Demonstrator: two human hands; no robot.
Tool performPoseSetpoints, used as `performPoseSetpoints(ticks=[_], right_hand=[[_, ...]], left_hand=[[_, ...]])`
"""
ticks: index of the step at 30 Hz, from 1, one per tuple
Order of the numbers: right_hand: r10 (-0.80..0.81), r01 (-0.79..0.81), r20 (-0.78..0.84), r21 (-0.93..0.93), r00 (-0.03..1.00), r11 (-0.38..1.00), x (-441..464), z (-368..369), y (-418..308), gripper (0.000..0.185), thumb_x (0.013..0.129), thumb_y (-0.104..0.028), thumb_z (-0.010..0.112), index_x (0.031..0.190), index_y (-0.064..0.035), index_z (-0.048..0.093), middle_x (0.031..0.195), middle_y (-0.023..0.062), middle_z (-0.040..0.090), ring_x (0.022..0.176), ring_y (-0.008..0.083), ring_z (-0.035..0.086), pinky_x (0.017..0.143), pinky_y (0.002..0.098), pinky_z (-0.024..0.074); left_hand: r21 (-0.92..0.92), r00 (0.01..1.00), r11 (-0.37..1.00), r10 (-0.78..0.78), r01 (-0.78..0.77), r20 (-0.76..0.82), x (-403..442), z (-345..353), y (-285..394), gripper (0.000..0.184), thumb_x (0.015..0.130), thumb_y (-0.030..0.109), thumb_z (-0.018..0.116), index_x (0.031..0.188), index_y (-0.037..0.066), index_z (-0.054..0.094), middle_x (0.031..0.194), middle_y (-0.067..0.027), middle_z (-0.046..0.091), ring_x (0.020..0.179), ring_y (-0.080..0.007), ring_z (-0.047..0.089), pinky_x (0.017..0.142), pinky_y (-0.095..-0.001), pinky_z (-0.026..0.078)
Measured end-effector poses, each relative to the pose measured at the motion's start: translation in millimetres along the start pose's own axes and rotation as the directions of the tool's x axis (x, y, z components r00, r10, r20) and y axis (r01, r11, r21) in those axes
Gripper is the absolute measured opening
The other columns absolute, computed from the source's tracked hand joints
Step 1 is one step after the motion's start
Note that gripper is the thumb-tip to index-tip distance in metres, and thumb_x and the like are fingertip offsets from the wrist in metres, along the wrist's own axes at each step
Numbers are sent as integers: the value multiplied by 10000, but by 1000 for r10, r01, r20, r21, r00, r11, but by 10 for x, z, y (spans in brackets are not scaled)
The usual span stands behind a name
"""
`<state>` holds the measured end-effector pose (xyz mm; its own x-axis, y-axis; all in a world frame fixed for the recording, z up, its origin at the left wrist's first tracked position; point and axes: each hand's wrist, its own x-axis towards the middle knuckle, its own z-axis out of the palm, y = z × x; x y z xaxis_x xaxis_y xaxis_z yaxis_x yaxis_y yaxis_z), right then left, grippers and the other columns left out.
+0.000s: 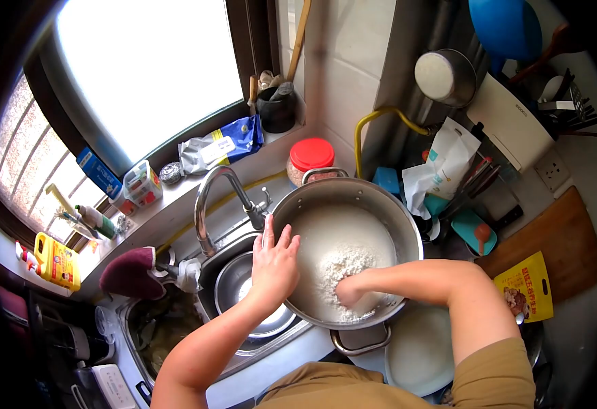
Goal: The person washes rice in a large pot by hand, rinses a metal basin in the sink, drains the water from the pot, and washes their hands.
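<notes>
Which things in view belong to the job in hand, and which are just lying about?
In the job:
large pot
white powder, right hand in it
cloudy liquid
left hand, at the pot's rim

Apparently just lying about:
red-lidded jar
yellow packet
wooden board
maroon cloth

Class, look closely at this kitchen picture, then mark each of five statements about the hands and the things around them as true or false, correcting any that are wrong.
1. The right hand reaches into white powdery stuff inside the large pot. True.
2. The left hand is turning the faucet. False: the left hand is at the pot's rim, fingers spread.
3. The jar by the wall has a red lid. True.
4. The yellow pouch is in the sink. False: the yellow pouch is beside the wooden board.
5. A metal bowl sits in a sink basin. True.
</notes>
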<state>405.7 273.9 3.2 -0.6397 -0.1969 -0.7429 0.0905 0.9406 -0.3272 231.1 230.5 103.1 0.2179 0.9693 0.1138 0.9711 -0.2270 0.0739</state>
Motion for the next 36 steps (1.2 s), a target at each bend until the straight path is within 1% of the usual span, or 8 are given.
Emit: performPoseSetpoints(ticks=[2,9,13,17,26,29,31,36], right_hand=[[267,-188,-132,427,955,884,35,-24,47,323,735,-231,445,799,41,607,840,215,581,781,345,552,716,390,424],[585,-288,-321,636,745,716,-135,-317,204,374,734,-276,473,939,19,577,926,211,567,872,325,545,792,376,409],[638,-277,-397,660,660,698,-287,-502,334,357,730,-267,466,1063,-172,553,955,152,572,883,299,546,802,371,417],[669,-226,-463,697,582,680,-452,-685,512,364,745,-224,450,1097,-179,531,1019,126,557,935,277,531,830,364,401],[766,-443,-204,714,609,542,-27,-489,918,316,736,-204,455,958,-21,586,978,160,569,905,269,541,798,339,402],[662,-431,-72,705,746,563,160,-293,1147,322,733,-231,467,910,7,592,956,170,572,875,262,548,764,352,404],[647,-183,-54,938,761,295,64,-314,913,369,724,-274,505,984,-21,576,986,109,564,853,198,524,758,323,402],[505,-183,108,978,856,101,-139,-428,443,463,757,-330,478,1114,-34,488,1137,98,482,997,178,455,867,332,324]], left_hand=[[-22,1000,1000,-9,9,1,-2,3,4,397,707,72,457,1102,54,479,1251,-99,373,1251,-339,132,961,-474,215],[-4,1000,1000,4,-4,-16,-1,-2,-5,386,702,75,465,1086,56,490,1243,-101,379,1247,-345,143,958,-477,217],[-15,1000,1000,15,-15,-27,4,3,-11,380,710,88,464,1089,55,489,1233,-108,389,1245,-348,150,951,-482,228],[-23,999,1000,16,-17,-37,-5,2,-4,374,721,83,455,1093,55,486,1232,-114,389,1246,-347,146,944,-489,239],[-2,998,1000,21,-21,-65,-8,27,-10,418,678,67,467,1096,79,491,1206,-103,421,1229,-364,183,940,-460,248],[-21,997,1000,9,-11,-73,-3,58,-15,419,679,68,468,1098,77,489,1207,-104,419,1232,-359,179,945,-458,245],[-25,997,1000,2,-4,-76,4,88,-19,420,678,69,470,1097,76,490,1208,-104,418,1233,-357,179,946,-458,243],[-32,997,999,-7,5,-78,1,68,-3,424,671,72,481,1095,76,490,1211,-106,415,1235,-349,178,948,-457,240]])
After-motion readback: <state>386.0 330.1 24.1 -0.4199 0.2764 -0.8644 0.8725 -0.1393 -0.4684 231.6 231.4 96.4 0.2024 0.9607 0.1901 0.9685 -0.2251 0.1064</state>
